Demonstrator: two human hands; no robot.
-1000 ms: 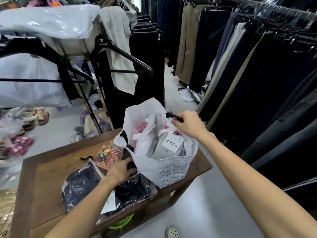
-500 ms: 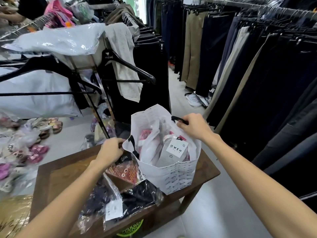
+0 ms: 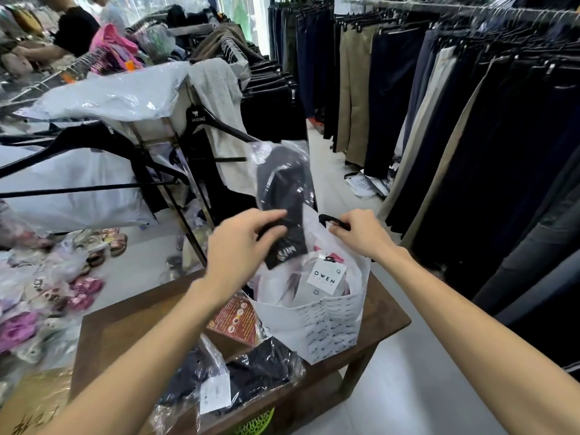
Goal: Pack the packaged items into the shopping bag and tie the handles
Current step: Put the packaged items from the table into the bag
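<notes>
A white shopping bag (image 3: 329, 324) with black handles stands on a small wooden table (image 3: 125, 328). Packaged clothes fill it, one showing an OWEN tag (image 3: 326, 275). My left hand (image 3: 241, 246) grips a black garment in a clear plastic sleeve (image 3: 284, 196), held upright over the bag's mouth with its lower end inside. My right hand (image 3: 361, 232) pinches the bag's far black handle (image 3: 332, 220) and holds that side up. On the table lie a red packaged item (image 3: 235, 318) beside the bag and two dark packaged garments (image 3: 251, 372) near the front edge.
Racks of dark and khaki trousers (image 3: 470, 136) line the right side. A rack with black hangers (image 3: 94, 146) and plastic-covered clothes stands behind the table at left. Packaged goods are piled on the floor (image 3: 47, 293) at left. A person in black (image 3: 72, 29) stands far back left.
My left hand left the bag's near handle, took up a black packaged garment and raised it over the bag's mouth. My right hand kept hold of the far handle.
</notes>
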